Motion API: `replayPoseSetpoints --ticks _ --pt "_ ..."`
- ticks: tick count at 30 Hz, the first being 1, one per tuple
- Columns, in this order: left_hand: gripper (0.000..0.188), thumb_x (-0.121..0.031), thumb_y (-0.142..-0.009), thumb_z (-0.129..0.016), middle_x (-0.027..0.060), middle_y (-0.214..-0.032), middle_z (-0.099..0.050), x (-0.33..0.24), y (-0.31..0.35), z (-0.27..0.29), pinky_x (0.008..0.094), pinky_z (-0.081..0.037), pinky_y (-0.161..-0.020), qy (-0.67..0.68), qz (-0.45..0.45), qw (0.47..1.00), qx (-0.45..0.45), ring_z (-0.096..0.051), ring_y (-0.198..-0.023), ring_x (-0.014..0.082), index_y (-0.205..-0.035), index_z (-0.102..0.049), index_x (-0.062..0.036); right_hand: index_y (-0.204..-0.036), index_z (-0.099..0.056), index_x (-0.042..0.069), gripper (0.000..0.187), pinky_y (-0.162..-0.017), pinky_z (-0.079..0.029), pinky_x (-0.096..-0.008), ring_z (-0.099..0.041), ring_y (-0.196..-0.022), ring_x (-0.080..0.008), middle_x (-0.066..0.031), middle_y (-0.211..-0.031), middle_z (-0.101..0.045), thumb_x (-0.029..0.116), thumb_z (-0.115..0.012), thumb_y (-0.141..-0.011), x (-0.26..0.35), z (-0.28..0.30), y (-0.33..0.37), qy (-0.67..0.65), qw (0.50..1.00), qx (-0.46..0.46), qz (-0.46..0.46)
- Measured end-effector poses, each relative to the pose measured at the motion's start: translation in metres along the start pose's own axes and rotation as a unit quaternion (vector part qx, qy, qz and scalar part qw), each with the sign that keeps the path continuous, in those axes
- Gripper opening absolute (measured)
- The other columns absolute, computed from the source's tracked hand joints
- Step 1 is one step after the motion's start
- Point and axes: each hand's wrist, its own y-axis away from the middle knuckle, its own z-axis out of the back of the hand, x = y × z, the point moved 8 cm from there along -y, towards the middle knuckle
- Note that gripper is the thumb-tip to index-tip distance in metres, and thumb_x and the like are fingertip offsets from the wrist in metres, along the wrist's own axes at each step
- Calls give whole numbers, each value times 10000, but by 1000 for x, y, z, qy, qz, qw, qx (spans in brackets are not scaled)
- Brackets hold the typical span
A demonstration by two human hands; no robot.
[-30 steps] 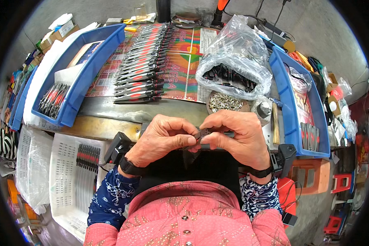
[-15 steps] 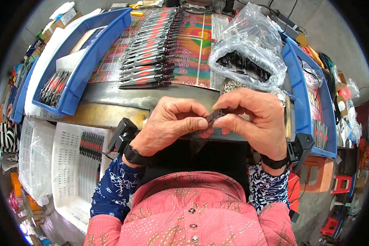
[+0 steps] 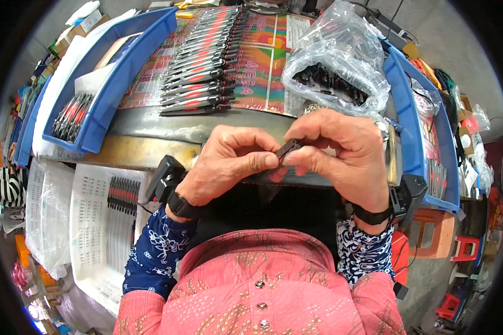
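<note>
A small black part with a touch of red [image 3: 289,147] is pinched in front of me at the near edge of the bench. My left hand [image 3: 232,159] grips its left side between thumb and forefinger. My right hand [image 3: 343,156] holds the other side, fingers curled over it. Its lower portion is hidden behind the fingers, so I cannot make out its exact kind. Beyond the hands, a long stacked row of slim grey-and-black pen-like pieces with red middles [image 3: 198,75] lies on a colourful printed sheet [image 3: 265,67].
A clear plastic bag [image 3: 332,44] of black parts lies open at the back right. Blue bins [image 3: 109,84] with similar slim pieces flank the bench, the right-hand blue bin [image 3: 408,123] beside a brush-like handle [image 3: 393,156]. A white crate [image 3: 89,229] sits at lower left.
The black part has turned and shows more of its upper end between the fingers. Both hands have shifted slightly up and left, still pinching it.
</note>
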Motion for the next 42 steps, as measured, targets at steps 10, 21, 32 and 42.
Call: replayPoseSetpoints --ticks 10,21,32,42 --pt "271 -47 -852 -724 56 -983 -663 -23 7 -20 241 -520 -784 -82 -130 983 -98 -620 -876 84 -1086 -616 38 -942 -658 -76 164 -599 -534 -218 -656 -688 -121 -92 -860 -661 -24 -734 -806 -3 9 15 20 997 -79 -14" --pt "182 11 -834 -725 5 -845 -623 -29 8 -18 192 -477 -635 -223 -156 951 -148 -576 -741 45 -992 -635 18 -968 -656 -59 198 -596 -522 -213 -642 -688 -103 -69 -872 -654 84 -728 -851 -18 9 16 30 996 -72 -33" --pt "190 -13 -760 -752 105 -767 -654 -37 11 -12 258 -483 -582 -366 -154 903 -166 -617 -623 156 -936 -682 2 -826 -668 20 75 -690 -466 -418 -601 -775 -341 -140 -768 -612 79 -650 -784 -56 87 -27 441 894 -83 -3" --pt "196 -11 -754 -753 116 -790 -665 -35 11 -5 272 -491 -577 -378 -136 901 -163 -630 -625 187 -936 -683 8 -876 -715 75 141 -748 -456 -409 -546 -869 -306 -92 -813 -596 92 -662 -747 -104 89 -41 545 838 -18 -21"
